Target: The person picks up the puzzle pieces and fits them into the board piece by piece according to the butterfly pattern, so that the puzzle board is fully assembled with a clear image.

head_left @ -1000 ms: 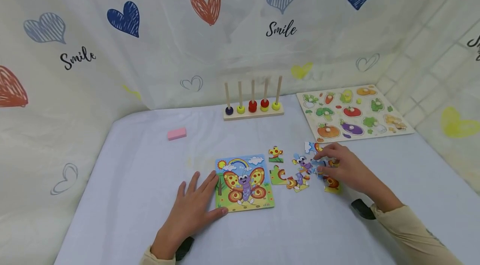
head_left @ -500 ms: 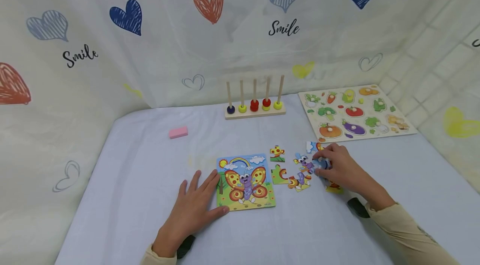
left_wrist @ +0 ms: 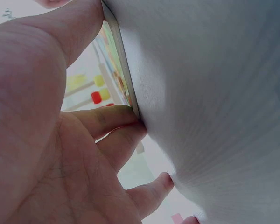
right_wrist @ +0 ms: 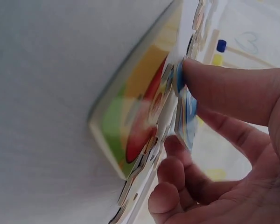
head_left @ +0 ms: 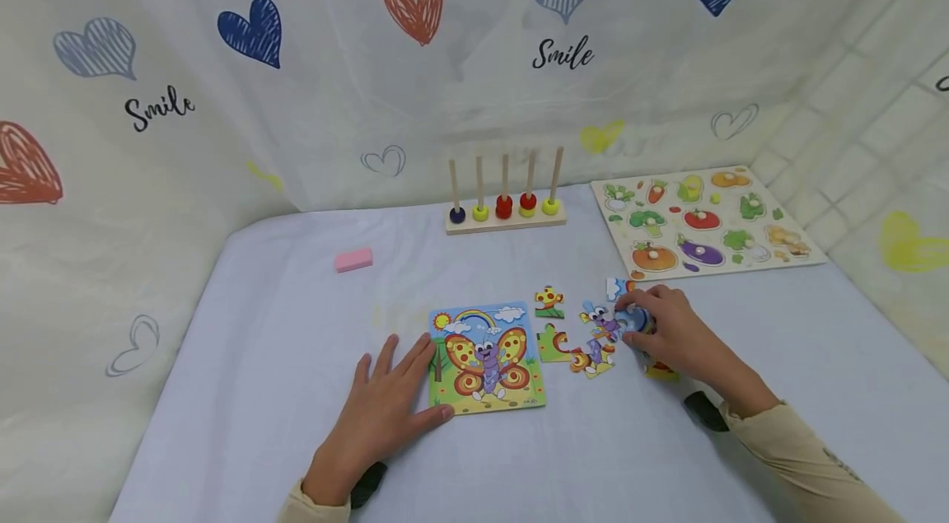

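My left hand (head_left: pixel 385 408) rests flat with fingers spread at the left side of a square butterfly picture board (head_left: pixel 487 358); its thumb touches the lower edge. In the left wrist view the fingertips meet the board's edge. To the right, my right hand (head_left: pixel 685 338) pinches a blue jigsaw piece (head_left: pixel 633 319) between thumb and fingers. The right wrist view shows the same blue piece (right_wrist: pixel 189 119) over other pieces. Loose jigsaw pieces lie between: a yellow spotted one (head_left: pixel 549 302), a green one (head_left: pixel 551 344), a purple butterfly-face one (head_left: pixel 599 319) and an orange-purple one (head_left: pixel 593 357).
A peg abacus (head_left: pixel 506 222) with coloured beads stands at the back. The vegetable puzzle board (head_left: pixel 719 218) lies back right, and a pink block (head_left: pixel 353 260) back left. More pieces, such as a yellow-orange corner piece (head_left: pixel 659 373), lie partly under my right hand.
My right thumb and fingers have closed in on the blue jigsaw piece, which now shows between them. The left hand stays at the board. The head view has shifted slightly.
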Demonstrator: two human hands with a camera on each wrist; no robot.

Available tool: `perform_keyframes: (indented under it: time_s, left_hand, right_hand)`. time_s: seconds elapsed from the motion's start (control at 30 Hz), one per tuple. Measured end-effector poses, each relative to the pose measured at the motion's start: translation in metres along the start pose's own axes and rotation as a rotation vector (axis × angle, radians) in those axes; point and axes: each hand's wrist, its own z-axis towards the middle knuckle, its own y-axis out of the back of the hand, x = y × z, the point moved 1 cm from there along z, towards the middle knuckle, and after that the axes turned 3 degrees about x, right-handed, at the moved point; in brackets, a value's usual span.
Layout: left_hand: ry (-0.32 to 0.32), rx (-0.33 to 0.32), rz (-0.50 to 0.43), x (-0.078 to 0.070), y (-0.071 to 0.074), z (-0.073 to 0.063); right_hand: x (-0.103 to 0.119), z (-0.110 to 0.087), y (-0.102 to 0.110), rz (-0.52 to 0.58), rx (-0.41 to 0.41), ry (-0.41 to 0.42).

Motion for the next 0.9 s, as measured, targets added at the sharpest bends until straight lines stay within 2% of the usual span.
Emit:
perform_keyframes:
  time_s: [0.17,0.5,0.9]
  left_hand:
    - [0.003,-0.002,-0.004,-0.0004,-0.0005,-0.0005]
    - [-0.001,-0.004,0.000,-0.0001,-0.0001,-0.0010]
    - [-0.008,-0.007,0.001,0.0013,-0.0005,-0.0003]
  right_hand:
    - [0.0011,-0.0005,-0.0005,-0.021,-0.007,0.027]
    - [0.0068,0.0009,-0.0022,0.009,-0.038,-0.002]
    - [0.0093,0.0020,-0.0022,-0.027,-0.084,0.036]
